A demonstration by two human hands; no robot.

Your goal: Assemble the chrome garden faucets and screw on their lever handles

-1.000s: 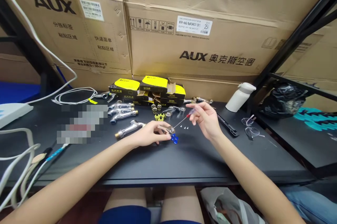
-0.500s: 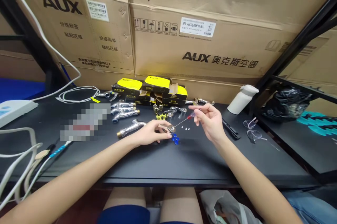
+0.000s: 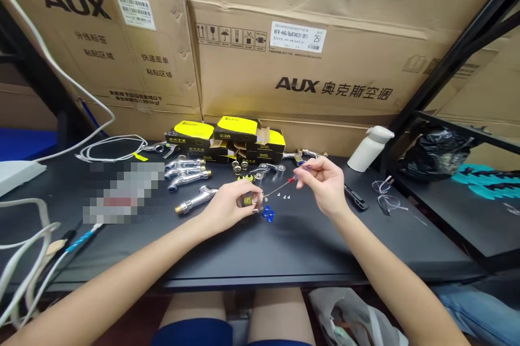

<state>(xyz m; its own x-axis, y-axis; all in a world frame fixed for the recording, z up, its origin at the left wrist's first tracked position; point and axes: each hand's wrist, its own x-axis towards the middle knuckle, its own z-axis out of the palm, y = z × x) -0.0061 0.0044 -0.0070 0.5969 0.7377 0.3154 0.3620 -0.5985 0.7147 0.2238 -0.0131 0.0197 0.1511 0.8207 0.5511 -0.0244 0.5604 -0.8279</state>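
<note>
My left hand [image 3: 229,205] is closed around a small chrome faucet handle [image 3: 260,202], mostly covered by the fingers. In my right hand [image 3: 327,183] a screwdriver [image 3: 278,189] with a red and clear grip is pinched, its shaft slanting down left to the faucet handle. Several blue caps [image 3: 268,214] lie just below the held part. A few tiny screws [image 3: 284,196] rest under the screwdriver shaft. Left of my left hand lies a chrome faucet body [image 3: 195,201] with a brass end. Loose chrome handles [image 3: 266,168] and brass-coloured rings [image 3: 239,166] are behind my hands.
Black and yellow boxes [image 3: 235,128] are stacked against large cartons [image 3: 235,75]. More faucet bodies [image 3: 187,175] lie left. On the right are a white bottle [image 3: 369,150], a black cutter-like tool [image 3: 356,198] and glasses [image 3: 388,202]. White cables [image 3: 40,216] run along the left side.
My left hand has tilted the faucet handle, so a yellowish part now shows between the fingers. The screwdriver stays at it, and the whole view has shifted slightly.
</note>
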